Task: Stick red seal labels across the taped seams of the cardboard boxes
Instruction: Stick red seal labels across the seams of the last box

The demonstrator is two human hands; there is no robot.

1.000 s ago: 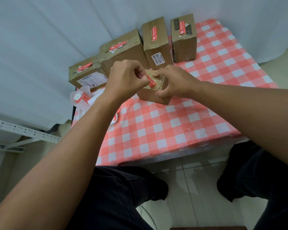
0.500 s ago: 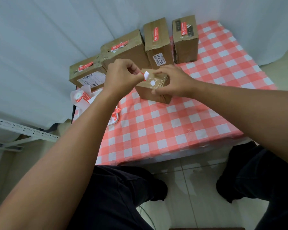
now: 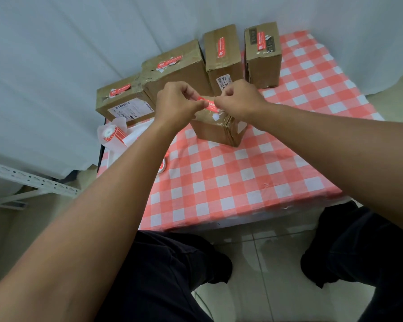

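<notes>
Half a second back only white backing in the left hand (image 3: 175,102), now a red seal label (image 3: 210,105) pinched at both ends by left and right hand (image 3: 239,101), stretched just above the small box (image 3: 216,129), probably ready to go down across its tape.

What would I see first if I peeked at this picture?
Two hands, the left hand and the right hand, pinch a red seal label stretched between them, above a small box on the checked tablecloth. Behind stand four boxes in a row, each with a red label on top.
</notes>
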